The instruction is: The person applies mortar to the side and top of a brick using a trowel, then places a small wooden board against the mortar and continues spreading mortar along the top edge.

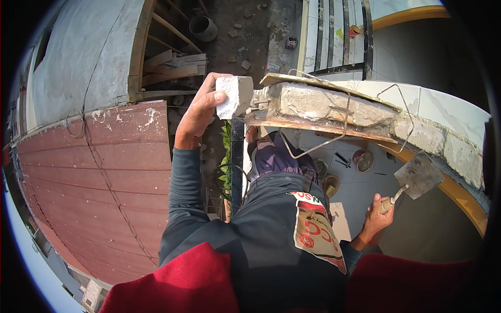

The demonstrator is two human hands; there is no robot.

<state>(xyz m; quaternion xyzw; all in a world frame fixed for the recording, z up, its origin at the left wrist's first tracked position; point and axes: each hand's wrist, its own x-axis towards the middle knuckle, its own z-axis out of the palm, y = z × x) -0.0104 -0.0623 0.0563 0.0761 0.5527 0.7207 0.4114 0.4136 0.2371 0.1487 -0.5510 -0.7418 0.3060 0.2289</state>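
Observation:
My left hand (197,113) is closed round a small grey-white block piece (234,97), thumb on its near face. The piece is at the left end of a raised course of masonry (329,106); whether it rests on it I cannot tell. My right hand (377,218) grips the wooden handle of a trowel (419,176). The trowel's square, mortar-stained blade is tilted up, near the right part of the wall. Bent wire rods (346,119) loop over the masonry, and a thin board (334,86) lies along its far side.
A reddish corrugated roof (94,177) spreads at the left, with a loose cable across it. Below the wall are a bucket (362,160) and tools on a tiled floor. Far down stand a grey bucket (203,28), stacked planks (175,68) and a dark metal frame (344,36).

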